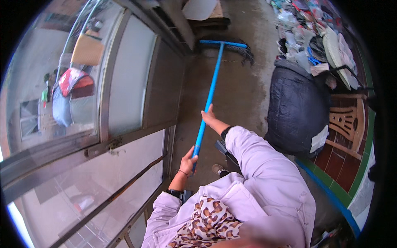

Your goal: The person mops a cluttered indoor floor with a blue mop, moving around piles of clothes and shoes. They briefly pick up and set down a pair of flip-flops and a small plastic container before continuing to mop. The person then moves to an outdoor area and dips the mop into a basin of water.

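A flat mop (213,80) with a blue pole reaches away from me over the wet-looking brown floor. Its wide blue bar and dark strands lie at the far end, beside the base of a metal-framed door. Low on the pole, near its end, my left hand (188,162) is closed around it. Higher up, my right hand (210,117) grips the same pole, with the thumb along it. Both forearms wear dark wristbands and pale lilac sleeves. Part of my shoe (219,169) shows below the right forearm.
Glazed metal-framed panels (128,74) run along the left. To the right stand a large dark padded bundle (295,107), a wooden chair (345,122) and a heap of bags and clothes (304,31). A pale board (200,9) lies at the far end.
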`<state>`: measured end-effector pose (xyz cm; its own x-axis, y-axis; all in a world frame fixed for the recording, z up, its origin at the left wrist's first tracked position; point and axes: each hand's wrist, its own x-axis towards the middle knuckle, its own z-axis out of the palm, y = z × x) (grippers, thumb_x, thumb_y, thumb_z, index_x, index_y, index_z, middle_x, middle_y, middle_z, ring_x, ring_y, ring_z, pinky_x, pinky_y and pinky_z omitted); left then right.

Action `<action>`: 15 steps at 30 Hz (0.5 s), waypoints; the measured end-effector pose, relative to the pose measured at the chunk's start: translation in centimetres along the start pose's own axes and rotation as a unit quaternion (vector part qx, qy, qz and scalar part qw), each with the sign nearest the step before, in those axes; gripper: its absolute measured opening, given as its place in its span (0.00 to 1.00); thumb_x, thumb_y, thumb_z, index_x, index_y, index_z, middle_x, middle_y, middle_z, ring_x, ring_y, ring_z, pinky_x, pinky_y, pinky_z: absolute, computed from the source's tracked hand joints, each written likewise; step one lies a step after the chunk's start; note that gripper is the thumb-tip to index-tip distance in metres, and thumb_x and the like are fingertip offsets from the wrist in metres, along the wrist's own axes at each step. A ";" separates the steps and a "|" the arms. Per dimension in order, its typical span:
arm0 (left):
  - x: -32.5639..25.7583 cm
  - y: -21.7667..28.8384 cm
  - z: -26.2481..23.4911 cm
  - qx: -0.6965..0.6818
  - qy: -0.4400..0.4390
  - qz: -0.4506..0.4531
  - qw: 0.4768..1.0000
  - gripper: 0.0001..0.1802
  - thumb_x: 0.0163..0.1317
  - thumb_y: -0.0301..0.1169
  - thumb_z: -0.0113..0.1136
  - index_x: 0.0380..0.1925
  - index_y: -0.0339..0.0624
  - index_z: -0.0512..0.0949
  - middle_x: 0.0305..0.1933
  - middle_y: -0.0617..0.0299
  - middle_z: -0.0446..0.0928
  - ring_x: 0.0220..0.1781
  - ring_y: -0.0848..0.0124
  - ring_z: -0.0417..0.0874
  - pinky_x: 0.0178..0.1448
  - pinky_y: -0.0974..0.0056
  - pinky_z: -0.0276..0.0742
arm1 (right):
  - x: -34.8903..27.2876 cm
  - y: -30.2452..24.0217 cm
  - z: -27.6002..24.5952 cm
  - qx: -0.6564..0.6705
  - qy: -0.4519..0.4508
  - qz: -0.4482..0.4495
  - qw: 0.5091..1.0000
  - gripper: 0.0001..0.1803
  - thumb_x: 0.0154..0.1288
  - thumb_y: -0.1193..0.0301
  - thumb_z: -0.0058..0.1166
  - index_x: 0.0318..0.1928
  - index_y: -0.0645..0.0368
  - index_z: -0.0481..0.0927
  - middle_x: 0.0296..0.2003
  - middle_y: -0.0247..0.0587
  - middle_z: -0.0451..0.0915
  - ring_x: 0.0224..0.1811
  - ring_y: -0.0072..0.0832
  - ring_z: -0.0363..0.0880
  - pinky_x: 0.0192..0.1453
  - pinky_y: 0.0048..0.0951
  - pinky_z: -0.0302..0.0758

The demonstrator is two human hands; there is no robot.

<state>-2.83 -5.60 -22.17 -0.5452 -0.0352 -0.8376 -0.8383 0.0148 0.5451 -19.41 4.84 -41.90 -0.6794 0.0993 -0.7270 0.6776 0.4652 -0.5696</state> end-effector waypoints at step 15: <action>-6.7 -7.9 -0.4 0.198 -0.081 0.106 0.971 0.46 0.42 0.17 0.48 0.62 0.59 0.42 0.19 0.60 0.68 0.13 0.74 0.69 0.16 0.68 0.66 | -8.6 2.4 -3.2 -0.089 -0.025 0.063 0.994 0.43 0.47 0.61 0.50 0.60 0.58 0.42 0.49 0.49 0.67 0.52 0.44 0.66 0.54 0.38 0.63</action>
<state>7.45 -5.86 -20.85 -0.6731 0.1676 -0.7203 -0.6265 0.3884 0.6757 -12.86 7.92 -35.73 -0.5750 0.1254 -0.8085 0.6924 0.6010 -0.3992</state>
